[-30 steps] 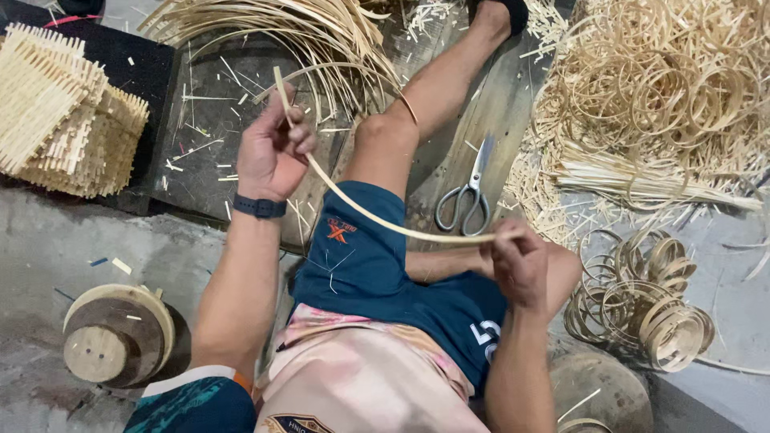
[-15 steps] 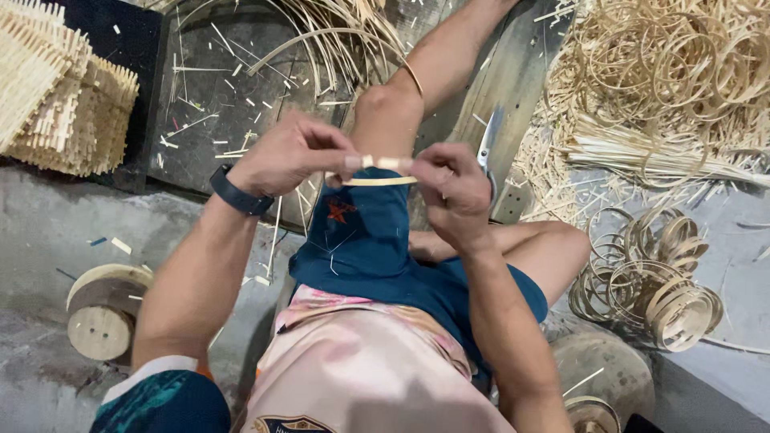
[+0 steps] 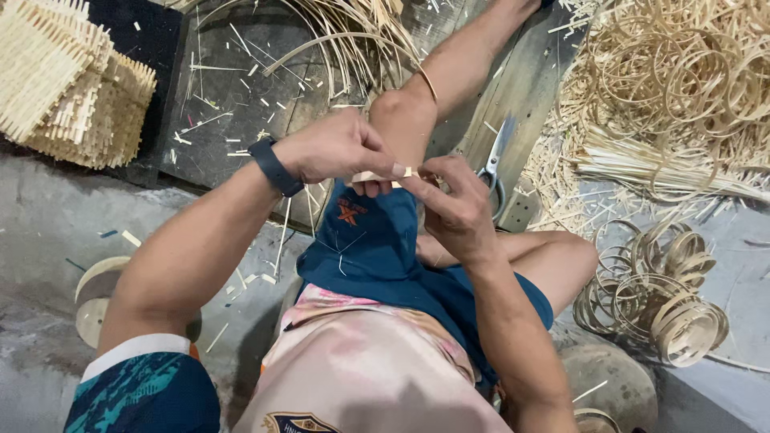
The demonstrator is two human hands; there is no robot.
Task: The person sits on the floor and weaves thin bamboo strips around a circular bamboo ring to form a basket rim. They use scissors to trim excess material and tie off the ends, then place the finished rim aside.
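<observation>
Above my knee, my left hand (image 3: 337, 148) and my right hand (image 3: 455, 204) meet and pinch a thin pale bamboo strip (image 3: 383, 175) bent into a small ring. Only a short piece of the strip shows between the fingers. A dark watch sits on my left wrist. I sit on the floor with one leg stretched forward and the other folded.
Scissors (image 3: 496, 164) lie on the dark board right of my knee. Long loose strips (image 3: 345, 36) fan out ahead. Heaps of finished rings lie at the top right (image 3: 682, 72) and at the lower right (image 3: 666, 301). Stacked woven pieces (image 3: 64, 88) sit at left, and a wooden spool (image 3: 96, 297) lies below them.
One second ago my hands were apart with a long strip stretched between them. They have come together above the knee and the strip is now curled small between the fingers.
</observation>
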